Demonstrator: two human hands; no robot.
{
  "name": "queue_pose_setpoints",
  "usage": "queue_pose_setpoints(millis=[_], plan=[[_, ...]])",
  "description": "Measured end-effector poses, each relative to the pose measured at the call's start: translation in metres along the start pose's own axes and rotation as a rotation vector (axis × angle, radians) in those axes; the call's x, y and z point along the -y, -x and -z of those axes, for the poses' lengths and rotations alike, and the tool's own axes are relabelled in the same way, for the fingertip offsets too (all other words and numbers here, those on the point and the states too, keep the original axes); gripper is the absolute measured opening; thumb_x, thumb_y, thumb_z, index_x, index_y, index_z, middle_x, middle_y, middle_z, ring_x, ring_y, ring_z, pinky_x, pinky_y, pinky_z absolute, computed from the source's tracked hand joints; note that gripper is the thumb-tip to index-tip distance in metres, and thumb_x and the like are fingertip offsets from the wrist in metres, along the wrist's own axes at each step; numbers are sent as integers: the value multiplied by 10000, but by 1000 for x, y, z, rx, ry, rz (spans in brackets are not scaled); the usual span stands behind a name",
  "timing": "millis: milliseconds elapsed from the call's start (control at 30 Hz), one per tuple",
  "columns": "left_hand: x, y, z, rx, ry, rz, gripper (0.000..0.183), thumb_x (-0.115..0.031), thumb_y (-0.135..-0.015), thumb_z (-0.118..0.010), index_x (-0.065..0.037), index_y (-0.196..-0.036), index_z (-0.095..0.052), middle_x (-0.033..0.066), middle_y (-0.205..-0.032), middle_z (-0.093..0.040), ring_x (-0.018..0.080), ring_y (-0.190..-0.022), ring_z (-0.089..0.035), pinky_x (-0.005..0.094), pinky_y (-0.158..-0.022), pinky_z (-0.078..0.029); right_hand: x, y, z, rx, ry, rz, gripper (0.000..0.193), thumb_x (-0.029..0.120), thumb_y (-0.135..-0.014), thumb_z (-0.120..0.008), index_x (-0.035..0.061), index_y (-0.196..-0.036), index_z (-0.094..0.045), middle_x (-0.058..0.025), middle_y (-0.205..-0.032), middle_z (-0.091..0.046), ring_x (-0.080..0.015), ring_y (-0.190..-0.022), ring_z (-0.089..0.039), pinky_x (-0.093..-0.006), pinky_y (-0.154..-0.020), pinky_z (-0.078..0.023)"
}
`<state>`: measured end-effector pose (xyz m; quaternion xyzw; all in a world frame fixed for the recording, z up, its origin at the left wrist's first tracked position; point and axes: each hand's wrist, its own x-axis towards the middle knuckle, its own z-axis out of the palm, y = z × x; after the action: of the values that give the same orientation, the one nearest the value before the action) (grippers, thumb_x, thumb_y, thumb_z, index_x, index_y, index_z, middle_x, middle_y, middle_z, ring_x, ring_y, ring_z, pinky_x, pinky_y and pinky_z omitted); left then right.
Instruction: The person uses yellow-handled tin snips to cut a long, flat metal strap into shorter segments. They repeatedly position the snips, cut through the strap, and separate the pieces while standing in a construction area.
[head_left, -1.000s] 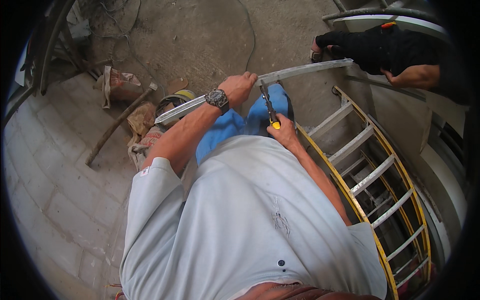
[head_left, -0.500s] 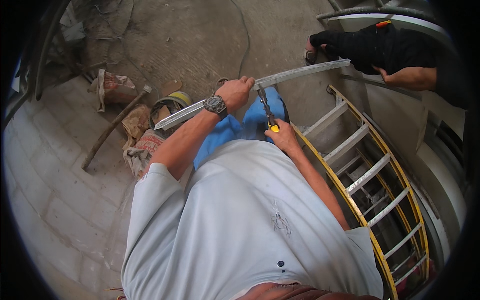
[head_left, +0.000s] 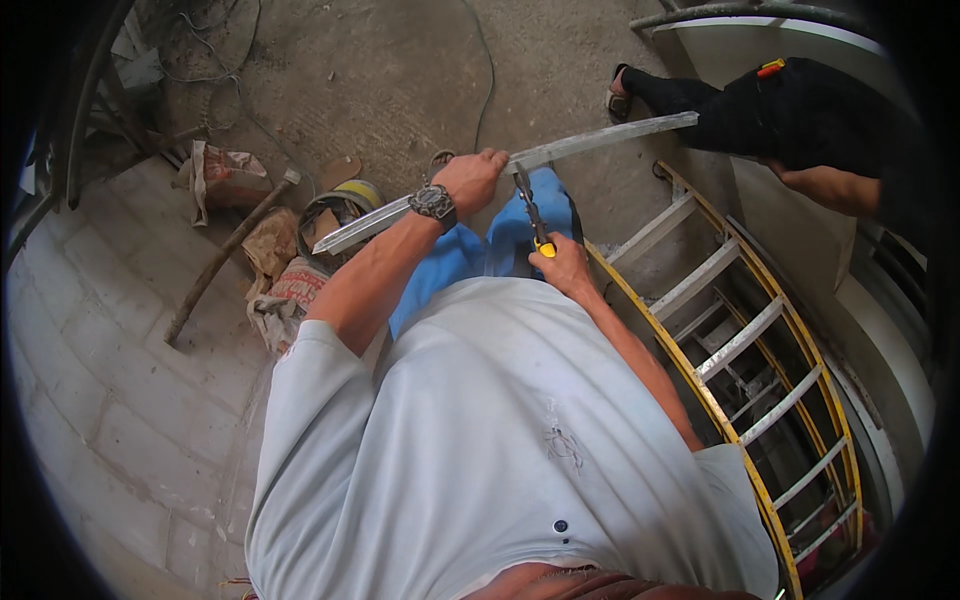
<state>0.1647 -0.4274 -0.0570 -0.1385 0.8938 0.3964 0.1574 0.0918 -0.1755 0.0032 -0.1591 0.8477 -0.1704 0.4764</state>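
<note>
My left hand [head_left: 470, 181], with a watch [head_left: 433, 205] on its wrist, is closed around a long silver metal channel [head_left: 612, 136]. The channel runs slantwise across my front, from lower left up to the right. In my right hand [head_left: 563, 267] is a pair of tin snips [head_left: 532, 212] with dark jaws and yellow on the handles. Their jaws point up and meet the channel's near edge, just right of my left hand. How far they are open there is too small to tell.
A yellow-railed ladder [head_left: 731, 355] lies along my right side. Another person in dark clothes [head_left: 810, 110] stands far right, near the channel's end. To the left are a wooden-handled hammer [head_left: 225, 260], crumpled sacks [head_left: 228, 180] and a bucket [head_left: 340, 205]. A cable [head_left: 488, 75] crosses the floor.
The other person's leg and arm have shifted at the far right. My hands, the snips and the channel keep nearly the same places, and the view has tilted slightly.
</note>
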Motion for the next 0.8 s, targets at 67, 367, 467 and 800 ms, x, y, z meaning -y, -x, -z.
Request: queue_pose_setpoints(millis=[67, 367, 467, 800], plan=[[3, 4, -6, -58, -15, -28, 327, -35, -968, -506, -17, -1274, -621, 236, -1185, -691, 433, -1017, -725, 541, -859, -588, 0, 0, 1, 18, -3, 11, 470, 334, -787, -751, -45, -1063, -711, -295, -948, -729, -462, -909, -707, -514, -810, -547], [12, 5, -23, -30, 80, -11, 534, -8, -891, -576, -35, -1423, -593, 210, -1253, -682, 426, -1092, -692, 524, -932, -567, 1, 4, 5, 24, 21, -6, 436, 300, -800, -751, -51, -1054, -702, -291, -920, -724, -447, -855, -705, -504, -780, -544], [9, 3, -26, -20, 63, -8, 536, -7, -881, -599, -37, -1416, -595, 205, -1275, -685, 423, -1107, -691, 524, -938, -564, 0, 4, 7, 39, 45, -66, 414, 284, -789, -745, -44, -1037, -697, -295, -939, -730, -475, -894, -709, -521, -807, -552], [4, -2, -34, -60, 96, 35, 417, -52, -910, -623, -23, -1324, -581, 218, -1174, -685, 432, -1030, -706, 537, -868, -576, 11, 5, 32, 61, 138, -86, 417, 258, -790, -745, -25, -1092, -689, -302, -955, -726, -496, -932, -704, -533, -835, -549]])
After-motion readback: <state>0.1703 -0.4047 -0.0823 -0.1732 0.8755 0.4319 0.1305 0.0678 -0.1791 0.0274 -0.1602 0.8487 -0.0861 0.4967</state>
